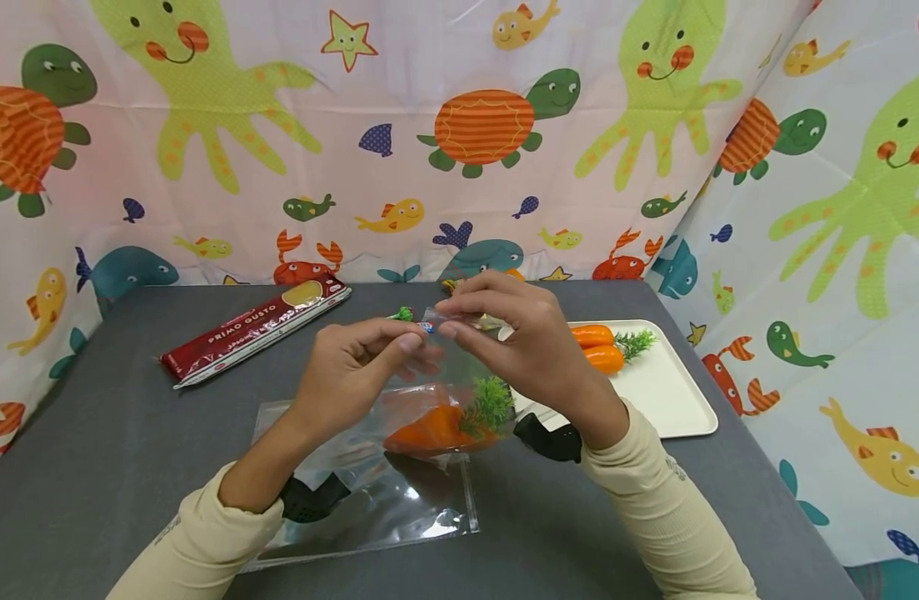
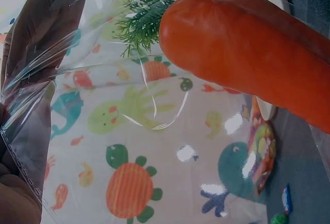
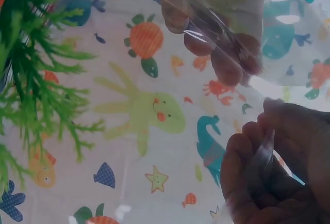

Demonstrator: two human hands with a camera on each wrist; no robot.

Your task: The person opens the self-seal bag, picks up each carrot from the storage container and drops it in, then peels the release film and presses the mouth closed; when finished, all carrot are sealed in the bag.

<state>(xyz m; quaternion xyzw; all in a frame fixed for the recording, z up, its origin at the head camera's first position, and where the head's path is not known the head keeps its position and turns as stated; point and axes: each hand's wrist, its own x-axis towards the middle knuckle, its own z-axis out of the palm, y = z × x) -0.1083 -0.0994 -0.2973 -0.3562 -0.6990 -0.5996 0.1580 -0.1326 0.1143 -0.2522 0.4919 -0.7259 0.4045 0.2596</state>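
Observation:
A clear plastic bag (image 1: 459,367) hangs between my two hands, above the table. Thumb and fingers of my left hand (image 1: 347,371) pinch its top edge on the left. My right hand (image 1: 534,346) pinches the same edge a little to the right, its fingers bent over the thumb. Low in the bag lies an orange carrot (image 1: 429,432) with feathery green leaves (image 1: 489,404). Through the film in the left wrist view, the carrot (image 2: 247,53) appears large. The right wrist view shows its leaves (image 3: 41,90) close up at the left.
Another clear bag (image 1: 354,525) lies flat on the grey table beneath my hands. To the right, a cream tray (image 1: 676,400) bears two carrots (image 1: 605,360). A red Primo Gusto packet (image 1: 257,329) lies back left. Behind my hands is a small green-ended item (image 1: 403,314).

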